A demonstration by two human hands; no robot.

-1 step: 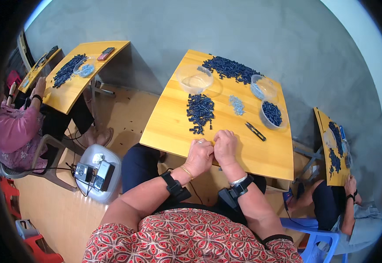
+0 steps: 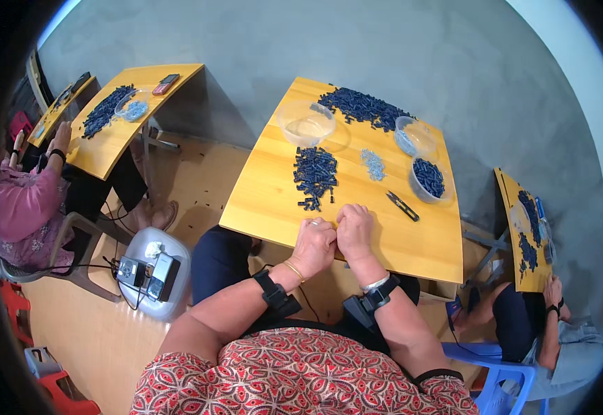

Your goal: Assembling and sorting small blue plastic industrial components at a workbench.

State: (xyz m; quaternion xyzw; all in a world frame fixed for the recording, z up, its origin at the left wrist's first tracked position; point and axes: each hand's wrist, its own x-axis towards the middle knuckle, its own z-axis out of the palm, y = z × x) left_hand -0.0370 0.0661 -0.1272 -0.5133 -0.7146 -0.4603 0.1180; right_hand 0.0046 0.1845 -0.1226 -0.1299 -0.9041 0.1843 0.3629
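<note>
My left hand [image 2: 313, 243] and my right hand [image 2: 355, 232] rest together at the near edge of a yellow table [image 2: 267, 200], knuckles touching and fingers curled in; anything inside them is hidden. Just beyond them lies a pile of small dark blue pieces [image 2: 315, 176]. To its right is a small pale blue pile [image 2: 373, 164], and black snips [image 2: 402, 206] lie by my right hand. Farther back stand a clear empty bowl [image 2: 306, 123], a bowl of pale pieces [image 2: 411, 136], a bowl of dark blue pieces [image 2: 427, 178] and a large dark blue heap [image 2: 364, 107].
A white stool [image 2: 153, 270] with small devices and cables stands by my left knee. A person in pink [image 2: 21, 207] sits at another yellow table [image 2: 108, 145] to the left. Another person [image 2: 557, 332] works at a table [image 2: 516, 228] on the right. A blue chair [image 2: 488, 377] is behind me.
</note>
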